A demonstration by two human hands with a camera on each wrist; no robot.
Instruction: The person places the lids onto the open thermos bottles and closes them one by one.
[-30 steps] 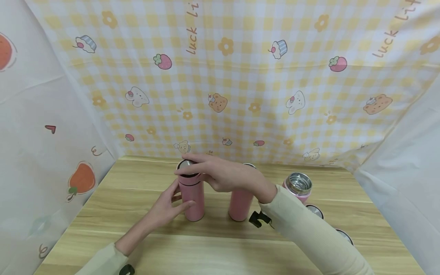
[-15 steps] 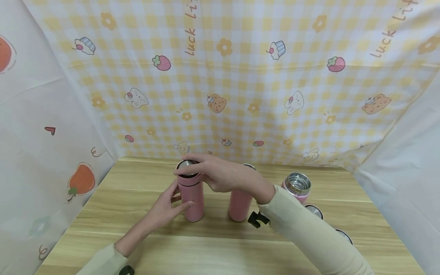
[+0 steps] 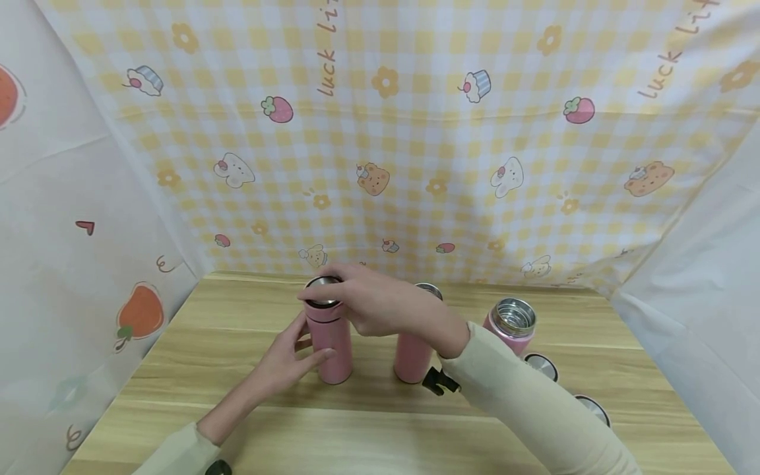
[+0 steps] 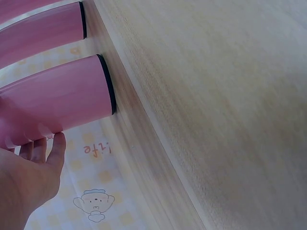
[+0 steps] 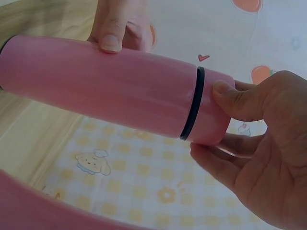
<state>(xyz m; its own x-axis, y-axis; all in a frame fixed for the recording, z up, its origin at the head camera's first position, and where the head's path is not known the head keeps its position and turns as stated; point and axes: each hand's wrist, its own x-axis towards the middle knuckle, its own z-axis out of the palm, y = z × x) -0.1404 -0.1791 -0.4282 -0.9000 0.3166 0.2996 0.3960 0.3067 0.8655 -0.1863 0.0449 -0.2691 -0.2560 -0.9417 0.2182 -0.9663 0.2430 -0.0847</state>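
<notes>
A pink thermos bottle (image 3: pixel 334 349) stands upright on the wooden table, its base on the boards. My left hand (image 3: pixel 285 363) grips the bottle's body from the left side, thumb across the front. Around the pink lid (image 5: pixel 214 112) at its top, my right hand (image 3: pixel 380 300) has its thumb and fingers, seen pinching from opposite sides in the right wrist view. A black ring lies between lid and body. Just right of it, a second pink thermos (image 3: pixel 412 359) stands upright, its steel top partly behind my right hand and wrist.
An open pink thermos (image 3: pixel 515 322) with a steel mouth stands farther right, partly behind my right sleeve (image 3: pixel 522 396). Two loose round lids, a nearer lid (image 3: pixel 592 410) and a farther lid (image 3: pixel 541 367), lie on the table (image 3: pixel 332 435). A checked cloth (image 3: pixel 415 145) hangs behind.
My right hand has turned slightly on the lid, its wrist shifting a little left and down. My left hand and the bottle stay in place.
</notes>
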